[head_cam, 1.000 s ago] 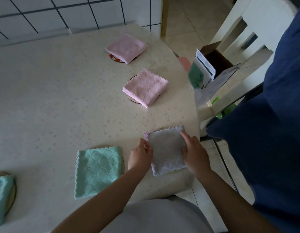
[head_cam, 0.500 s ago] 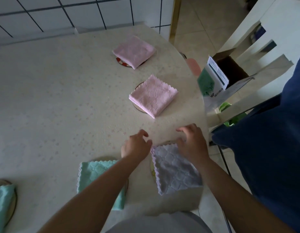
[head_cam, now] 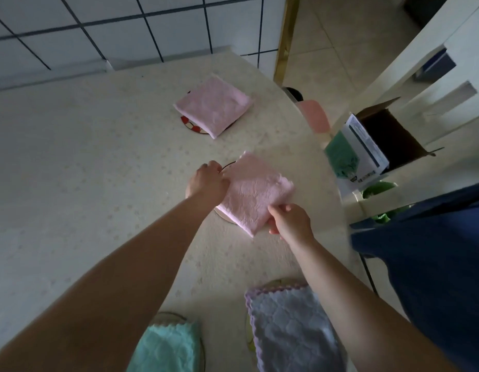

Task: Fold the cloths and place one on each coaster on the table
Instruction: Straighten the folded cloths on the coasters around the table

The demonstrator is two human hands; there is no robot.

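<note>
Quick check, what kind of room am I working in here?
Probably a home kitchen or dining corner: a tiled wall behind a cream-covered table, a tiled floor, and a white chair alongside.

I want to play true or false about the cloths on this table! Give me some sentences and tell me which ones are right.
1. Both hands are on the nearer pink cloth. True: the left hand is at its left edge and the right hand pinches its near corner.
2. The far pink cloth lies on a coaster with red marks. True.
3. The lilac cloth is in the person's right hand. False: it lies near the table's front edge, untouched.
4. There are two green cloths by the wall. False: one mint cloth shows, at the near edge.
5. The nearer pink cloth is spread out flat, unfolded. False: it is folded into a small square.
</note>
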